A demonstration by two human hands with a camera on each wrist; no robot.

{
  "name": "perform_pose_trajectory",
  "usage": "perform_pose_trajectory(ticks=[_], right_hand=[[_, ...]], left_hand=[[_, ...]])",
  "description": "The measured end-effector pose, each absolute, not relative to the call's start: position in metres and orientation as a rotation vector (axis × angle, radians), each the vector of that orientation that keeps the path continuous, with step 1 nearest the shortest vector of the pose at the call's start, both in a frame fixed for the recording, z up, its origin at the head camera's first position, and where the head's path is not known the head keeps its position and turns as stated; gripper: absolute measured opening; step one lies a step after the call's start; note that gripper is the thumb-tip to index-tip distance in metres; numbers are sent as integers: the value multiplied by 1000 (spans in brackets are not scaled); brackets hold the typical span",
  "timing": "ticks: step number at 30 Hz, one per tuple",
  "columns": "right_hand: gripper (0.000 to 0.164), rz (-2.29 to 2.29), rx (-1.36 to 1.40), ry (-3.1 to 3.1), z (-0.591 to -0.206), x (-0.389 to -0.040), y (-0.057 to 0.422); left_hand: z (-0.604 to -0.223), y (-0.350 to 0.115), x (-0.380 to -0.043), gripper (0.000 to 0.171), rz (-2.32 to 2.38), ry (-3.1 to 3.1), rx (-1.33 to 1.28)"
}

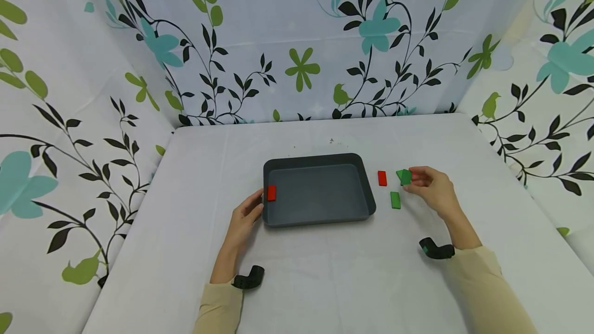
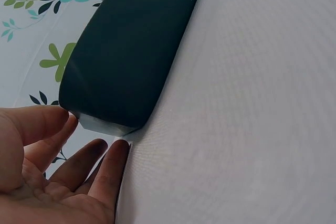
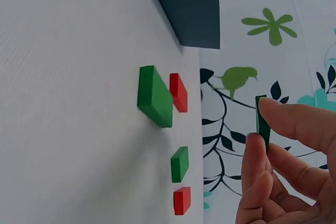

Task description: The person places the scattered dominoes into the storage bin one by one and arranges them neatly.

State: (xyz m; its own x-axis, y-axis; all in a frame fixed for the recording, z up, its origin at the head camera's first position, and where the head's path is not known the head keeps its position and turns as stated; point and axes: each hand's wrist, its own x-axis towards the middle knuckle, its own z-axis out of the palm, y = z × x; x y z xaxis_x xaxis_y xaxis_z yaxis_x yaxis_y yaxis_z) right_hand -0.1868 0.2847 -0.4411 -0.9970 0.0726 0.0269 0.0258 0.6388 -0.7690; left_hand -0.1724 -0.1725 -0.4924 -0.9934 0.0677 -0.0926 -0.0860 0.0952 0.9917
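My left hand [image 1: 244,219] is at the left end of a dark grey tray [image 1: 320,219], thumb at the rim and straight fingers spread along the end wall. A red block [image 1: 271,193] stands against the tray's inside left wall. To the tray's right, my right hand [image 1: 434,189] pinches a thin green block [image 3: 263,123] between thumb and fingers, raised above the table. Below it in the head view, part of another green block [image 1: 399,173] shows. Close by lie a green block [image 1: 395,200] and a red block [image 1: 382,178].
The right wrist view shows a second loose red block [image 3: 182,201] on the table. A white cloth covers the table [image 1: 325,272]. Patterned curtains [image 1: 260,40] stand along its back and both sides. Each wrist wears a dark camera mount [image 1: 248,278].
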Motion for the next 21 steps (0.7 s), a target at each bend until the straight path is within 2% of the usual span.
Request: perform_pose_trajectory(ticks=[11, 21], right_hand=[[51, 1502, 7, -2672, -428, -197, 252], [50, 1604, 153, -2659, -420, -216, 194]], left_hand=[[-492, -173, -173, 46, 2065, 2214, -21], [-489, -173, -172, 45, 2045, 2231, -27]])
